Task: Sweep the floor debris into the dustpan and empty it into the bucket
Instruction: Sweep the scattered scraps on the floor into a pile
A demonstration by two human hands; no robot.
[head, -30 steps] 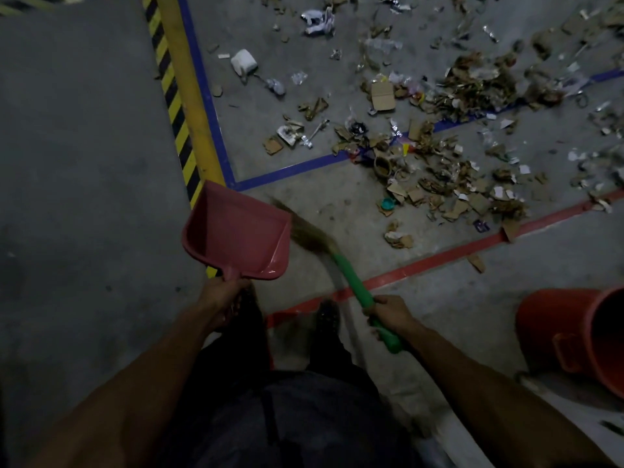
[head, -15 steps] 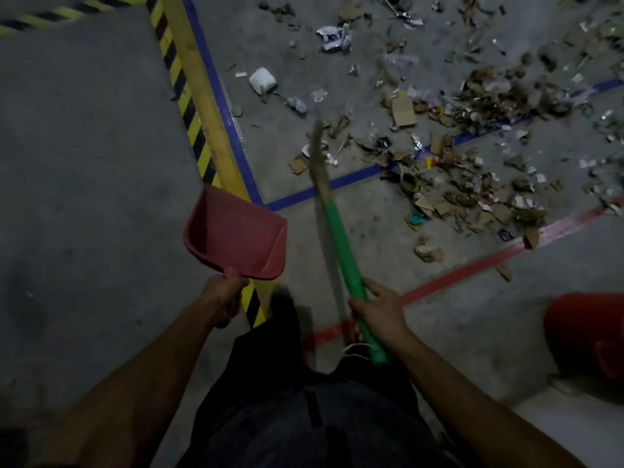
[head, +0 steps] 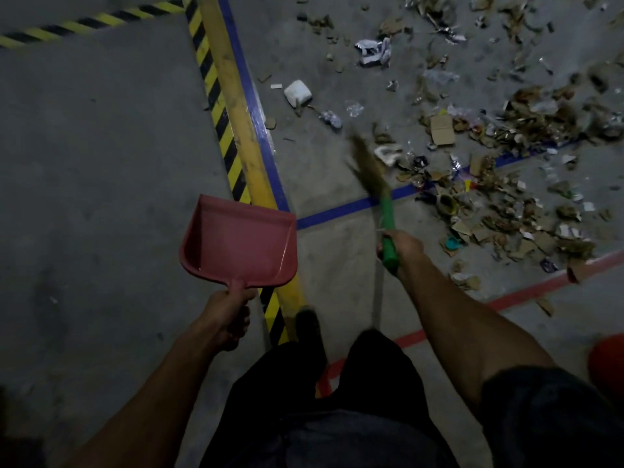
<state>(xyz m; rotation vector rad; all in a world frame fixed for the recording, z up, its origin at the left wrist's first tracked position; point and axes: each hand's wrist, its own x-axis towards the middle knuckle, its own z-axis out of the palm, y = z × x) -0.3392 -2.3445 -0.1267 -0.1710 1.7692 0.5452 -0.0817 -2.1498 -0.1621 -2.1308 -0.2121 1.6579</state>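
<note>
**Dustpan and broom held out, debris ahead**

Head view: left hand (head: 227,315) wrapped round the handle of the red dustpan (head: 240,245), pan held above the grey floor (head: 101,163), mouth turned away from the body, inside bare. Right hand (head: 401,246) clamped on the green grip of the broom (head: 378,194), bristles blurred, reaching forward over the blue floor line (head: 341,211) toward the debris (head: 499,184). Hands well apart. Cardboard scraps, torn paper and foil scattered ahead and to the right, thickest along the blue line; white crumpled lump (head: 297,92) lying off on its own near the yellow and black hazard stripe (head: 233,136). Stripe running between dustpan and litter. Red floor line (head: 526,293) crossing below the pile. Orange bucket (head: 606,366) barely showing at the right edge, well apart from the dustpan. Dark trousers (head: 337,400) and one shoe (head: 309,324) below.
</note>
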